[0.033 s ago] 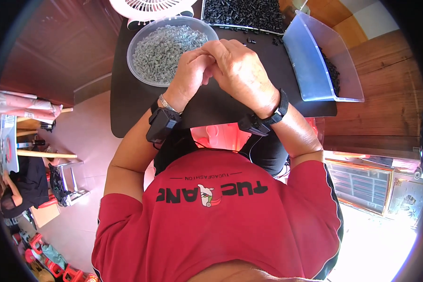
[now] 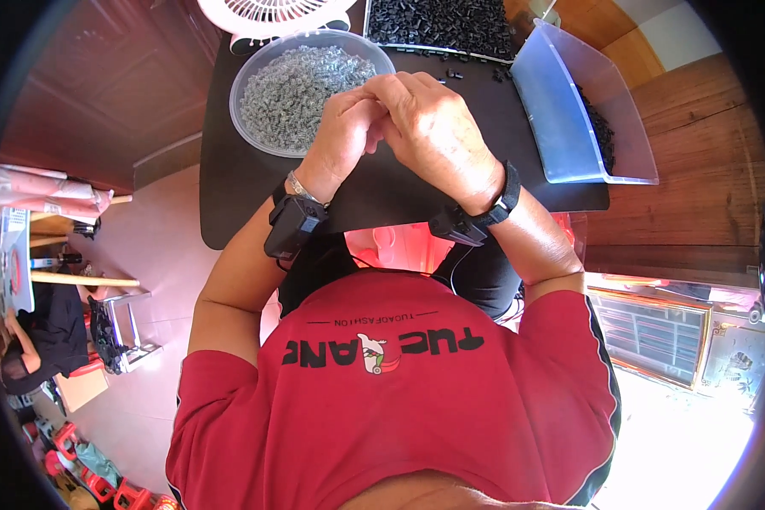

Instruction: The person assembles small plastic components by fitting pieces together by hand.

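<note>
My left hand (image 2: 344, 136) and my right hand (image 2: 438, 127) meet over the dark table, at the near right rim of a round clear tub (image 2: 236, 110). Heaped in the tub are small transparent pieces (image 2: 285, 106). The fingers of both hands are bent and pressed together at the tips. My right hand lies partly over the left, so whatever they pinch is hidden. Beyond them, a white-edged tray (image 2: 438, 53) holds many small black parts (image 2: 442, 21). A few loose black parts (image 2: 455, 75) lie on the table beside that tray.
A translucent blue bin (image 2: 557, 110) with black parts inside stands at the table's right end. A white fan (image 2: 276, 13) is behind the tub. The dark table (image 2: 450, 187) ends just before my body. Far left, another person (image 2: 47, 331) sits near a work surface.
</note>
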{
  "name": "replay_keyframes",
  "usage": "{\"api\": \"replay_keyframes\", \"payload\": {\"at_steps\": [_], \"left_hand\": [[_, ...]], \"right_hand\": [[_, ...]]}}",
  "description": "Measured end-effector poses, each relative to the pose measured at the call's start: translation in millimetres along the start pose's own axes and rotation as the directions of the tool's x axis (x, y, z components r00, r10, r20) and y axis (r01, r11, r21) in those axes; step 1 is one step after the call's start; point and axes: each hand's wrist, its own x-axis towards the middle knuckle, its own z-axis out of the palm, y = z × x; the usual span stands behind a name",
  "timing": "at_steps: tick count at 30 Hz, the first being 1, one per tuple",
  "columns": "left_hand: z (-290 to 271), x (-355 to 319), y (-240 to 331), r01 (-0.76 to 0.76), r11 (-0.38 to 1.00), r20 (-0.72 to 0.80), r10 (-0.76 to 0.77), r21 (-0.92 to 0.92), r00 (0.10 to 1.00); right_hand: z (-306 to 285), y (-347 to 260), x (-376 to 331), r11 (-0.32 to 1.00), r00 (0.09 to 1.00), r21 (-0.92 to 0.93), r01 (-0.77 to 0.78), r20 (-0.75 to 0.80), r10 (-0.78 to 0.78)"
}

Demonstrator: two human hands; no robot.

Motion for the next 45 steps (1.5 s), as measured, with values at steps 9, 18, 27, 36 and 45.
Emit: {"api": "replay_keyframes", "payload": {"at_steps": [9,18,27,36,45], "left_hand": [[1,-2,-1,-0.033,0.999,-0.029,0.033,0.008,0.999],[13,-6,3,-0.077,0.997,-0.139,0.076,-0.004,0.987],[0,-1,-4,-0.099,0.984,0.031,0.095,0.147,0.995],[0,-4,1,0.051,0.998,0.049,-0.053,0.028,0.997],[2,-8,1,0.046,0.999,0.058,-0.047,0.014,0.997]], "right_hand": [[0,-7,0,1.000,1.000,-0.031,-0.002,0.000,0.002],[6,-11,-1,0.997,1.000,-0.073,-0.012,-0.016,0.011],[4,1,-4,0.995,0.994,-0.012,-0.100,-0.055,0.099],[-3,1,-6,0.913,0.961,0.311,-0.265,0.001,0.278],[2,2,-11,0.959,0.982,0.231,-0.166,-0.054,0.183]]}}
